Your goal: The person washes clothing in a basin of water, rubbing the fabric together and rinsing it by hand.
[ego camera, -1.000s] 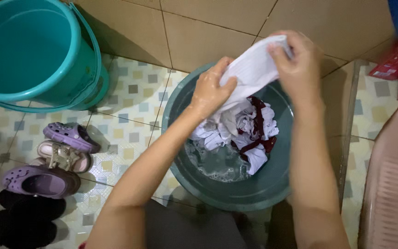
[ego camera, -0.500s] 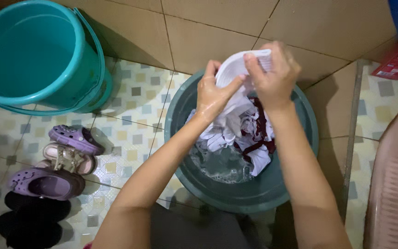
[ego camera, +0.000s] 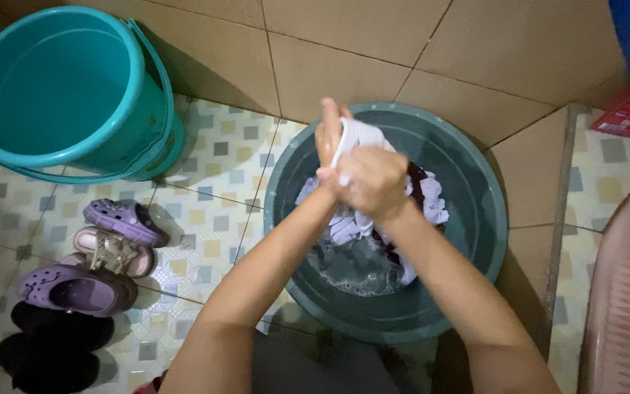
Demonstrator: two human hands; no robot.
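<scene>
White cloth: bunched between my two hands, held over the far side of the basin, clear of the water.
My right hand (ego camera: pixel 373 182): clenched over the white cloth (ego camera: pixel 359 135), knuckles up, pressing it against the other palm.
My left hand (ego camera: pixel 327 135): fingers upright behind the cloth, gripping its far edge; only a thin fold of fabric shows between the two hands.
Progress, as I judge it: this piece is mid-scrub, wet and soaped; the rest of the wash lies untouched under it, so most of the pile is not yet done, and nothing here shows a rinse.
Look of the cloth: thin, pale, crumpled into a tight wad, its shape hidden by my grip.
Pile below: white garments (ego camera: pixel 344 226) tangled with a dark red piece (ego camera: pixel 418 179), half sunk.
Water: shallow, grey, with foam (ego camera: pixel 351 273) at the near side.
Basin (ego camera: pixel 475 241): round, dark green plastic, on the tiled floor against the wall.
Further out: teal bucket (ego camera: pixel 60 87) to the left; purple clogs (ego camera: pixel 122 219) and other sandals (ego camera: pixel 107 252) beside it; pink plastic tub (ego camera: pixel 625 292) at the right edge.
</scene>
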